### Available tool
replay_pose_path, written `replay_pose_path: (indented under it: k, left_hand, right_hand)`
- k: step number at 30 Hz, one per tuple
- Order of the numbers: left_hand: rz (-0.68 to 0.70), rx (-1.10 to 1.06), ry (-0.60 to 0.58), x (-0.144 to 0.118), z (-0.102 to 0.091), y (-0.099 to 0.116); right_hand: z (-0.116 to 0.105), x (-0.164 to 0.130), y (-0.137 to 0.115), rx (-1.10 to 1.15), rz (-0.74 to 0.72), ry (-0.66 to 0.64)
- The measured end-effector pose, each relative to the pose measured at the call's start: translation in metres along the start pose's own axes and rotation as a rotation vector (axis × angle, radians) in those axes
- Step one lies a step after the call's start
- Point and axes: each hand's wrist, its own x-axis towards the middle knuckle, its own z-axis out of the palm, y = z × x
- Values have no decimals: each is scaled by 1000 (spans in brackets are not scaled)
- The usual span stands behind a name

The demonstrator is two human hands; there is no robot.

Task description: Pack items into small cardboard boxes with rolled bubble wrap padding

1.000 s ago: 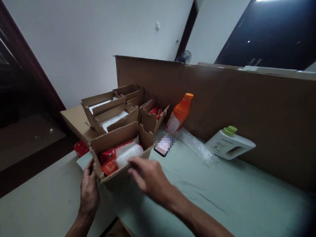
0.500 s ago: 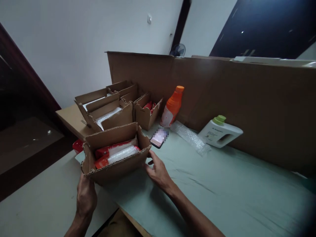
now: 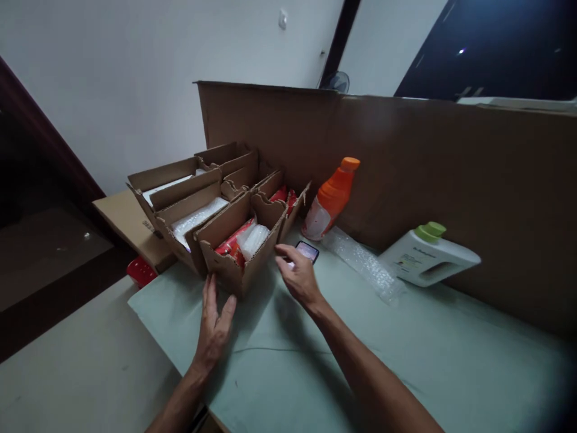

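An open cardboard box (image 3: 234,272) with red packets and a clear wrapped item (image 3: 251,239) inside stands on the pale green table (image 3: 406,349), pushed up against other open boxes. My left hand (image 3: 214,325) lies flat with fingers spread, its fingertips touching the box's near corner. My right hand (image 3: 297,273) sits with fingers apart at the box's right side, holding nothing. A phone (image 3: 308,251) lies just beyond my right hand.
Several more open cardboard boxes (image 3: 189,204) stand behind, some with white wrapped contents. An orange bottle (image 3: 331,198), bubble wrap (image 3: 360,264) and a white jug with a green cap (image 3: 428,255) rest along a tall cardboard wall (image 3: 406,162). A red item (image 3: 140,270) sits below the table's left edge.
The box was pushed away from me and turned, ending against the other boxes. Both hands let go of its sides; the left now only touches its corner.
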Motion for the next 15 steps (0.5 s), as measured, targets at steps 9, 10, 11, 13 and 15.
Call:
replay_pose_path:
  k: [9, 10, 11, 13, 15]
  left_hand:
    - [-52, 231, -35, 7, -7, 5]
    - [-14, 260, -96, 5, -6, 8]
    - [42, 277, -164, 2, -5, 10]
    - [180, 279, -297, -5, 0, 14]
    - [293, 266, -437, -8, 7, 18]
  right_hand:
    - [1, 106, -112, -920, -270, -768]
    - [14, 112, -117, -963, -260, -839]
    - [25, 115, -121, -980, -255, -869]
    - [34, 114, -126, -967, -270, -859]
    - [17, 108, -130, -944, -304, -816]
